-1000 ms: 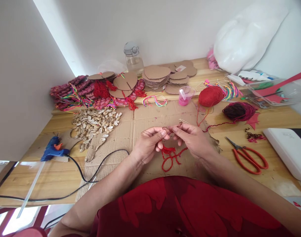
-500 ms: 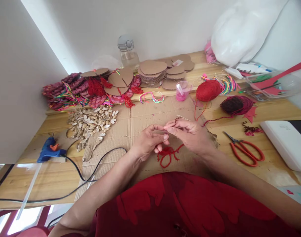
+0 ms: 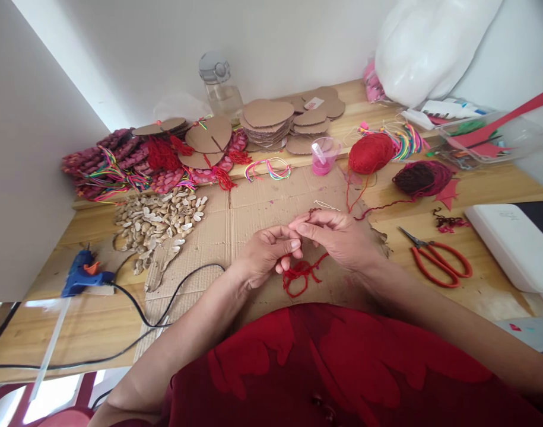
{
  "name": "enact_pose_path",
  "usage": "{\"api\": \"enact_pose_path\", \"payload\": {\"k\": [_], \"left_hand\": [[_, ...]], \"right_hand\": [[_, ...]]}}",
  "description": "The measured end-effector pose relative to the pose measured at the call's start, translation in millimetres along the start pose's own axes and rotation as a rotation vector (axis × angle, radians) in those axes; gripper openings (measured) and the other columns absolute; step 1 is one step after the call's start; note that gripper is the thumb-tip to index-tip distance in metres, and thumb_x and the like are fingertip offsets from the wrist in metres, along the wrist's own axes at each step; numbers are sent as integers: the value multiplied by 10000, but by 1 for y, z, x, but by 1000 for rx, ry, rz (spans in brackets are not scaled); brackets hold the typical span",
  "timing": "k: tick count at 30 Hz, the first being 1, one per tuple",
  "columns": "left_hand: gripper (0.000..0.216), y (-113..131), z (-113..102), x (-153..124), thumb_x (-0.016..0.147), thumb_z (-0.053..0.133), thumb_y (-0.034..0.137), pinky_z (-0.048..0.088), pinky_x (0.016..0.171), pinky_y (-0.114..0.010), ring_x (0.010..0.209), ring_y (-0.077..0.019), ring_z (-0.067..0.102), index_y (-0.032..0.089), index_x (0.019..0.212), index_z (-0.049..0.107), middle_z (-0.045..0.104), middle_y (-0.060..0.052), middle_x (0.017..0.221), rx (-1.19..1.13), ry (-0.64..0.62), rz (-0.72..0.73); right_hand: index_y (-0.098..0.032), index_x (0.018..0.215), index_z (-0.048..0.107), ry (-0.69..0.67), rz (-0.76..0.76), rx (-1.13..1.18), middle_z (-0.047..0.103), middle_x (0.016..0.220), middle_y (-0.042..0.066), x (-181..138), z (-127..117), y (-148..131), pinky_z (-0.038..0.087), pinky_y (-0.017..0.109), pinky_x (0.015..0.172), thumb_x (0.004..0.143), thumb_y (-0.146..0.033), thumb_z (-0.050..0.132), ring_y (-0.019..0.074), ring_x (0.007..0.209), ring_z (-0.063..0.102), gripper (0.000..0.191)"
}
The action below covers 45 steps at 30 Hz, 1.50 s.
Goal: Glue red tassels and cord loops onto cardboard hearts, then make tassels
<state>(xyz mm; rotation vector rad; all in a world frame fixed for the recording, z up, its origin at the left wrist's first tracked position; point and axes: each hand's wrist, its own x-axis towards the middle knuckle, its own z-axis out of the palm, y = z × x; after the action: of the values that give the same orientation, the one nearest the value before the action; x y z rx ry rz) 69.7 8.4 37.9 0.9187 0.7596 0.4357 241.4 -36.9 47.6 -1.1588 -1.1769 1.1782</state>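
My left hand [image 3: 271,252] and my right hand [image 3: 337,237] meet over the cardboard sheet, thumbs and fingertips pinched close together. The yarn between them is mostly hidden by the fingers. A loose, looped tangle of red yarn [image 3: 298,277] hangs or lies just below, with a strand rising to my right hand. Behind the right fingers shows a bit of dark reddish-brown yarn [image 3: 314,210]. A dark red strand [image 3: 380,207] leads from the right hand's side to a maroon yarn ball [image 3: 420,178]. Just beyond the fingers is a thin pale loop [image 3: 327,204].
Red-handled scissors [image 3: 440,264] and a white box-like device [image 3: 514,246] lie right. A red yarn ball [image 3: 371,153], pink cup [image 3: 322,160] and cardboard discs [image 3: 266,112] stand behind. Left are peanut shells [image 3: 159,216] and a blue glue gun [image 3: 82,273] with its black cord.
The view has shifted slightly, so the table things sit a little further left and mostly higher. Both hands keep their pinch, with only slight finger movement.
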Motion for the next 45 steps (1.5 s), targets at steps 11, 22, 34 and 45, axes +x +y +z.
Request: {"api": "enact_pose_path", "payload": {"k": [11, 22, 34, 45], "left_hand": [[373, 4, 0, 0, 661, 904, 344, 327, 341, -108, 394, -15, 498, 110, 834, 670, 697, -5, 676, -59, -7, 11], [358, 7, -2, 3, 652, 915, 286, 351, 347, -91, 407, -14, 517, 104, 829, 663, 712, -11, 682, -172, 68, 70], [385, 6, -4, 5, 598, 924, 192, 362, 333, -97, 394, -49, 558, 136, 736, 569, 671, 21, 591, -236, 119, 94], [399, 9, -2, 4, 565, 894, 151, 283, 305, -85, 360, -34, 502, 158, 714, 524, 633, 49, 549, -279, 150, 55]], "right_hand": [[-211, 822, 768, -61, 189, 39, 674, 721, 6, 0, -1, 5, 372, 223, 465, 875, -487, 660, 104, 591, 539, 301], [-246, 780, 763, 1, 47, -128, 720, 760, 4, 2, -3, 2, 460, 304, 620, 820, -297, 684, 139, 639, 588, 102], [-240, 778, 715, 86, -104, -306, 687, 736, -2, -6, -1, -4, 429, 322, 640, 848, -241, 652, 160, 666, 568, 94], [-211, 709, 629, -53, -131, -299, 589, 688, -12, -9, -4, -8, 373, 288, 592, 770, -150, 589, 142, 651, 506, 95]]}}
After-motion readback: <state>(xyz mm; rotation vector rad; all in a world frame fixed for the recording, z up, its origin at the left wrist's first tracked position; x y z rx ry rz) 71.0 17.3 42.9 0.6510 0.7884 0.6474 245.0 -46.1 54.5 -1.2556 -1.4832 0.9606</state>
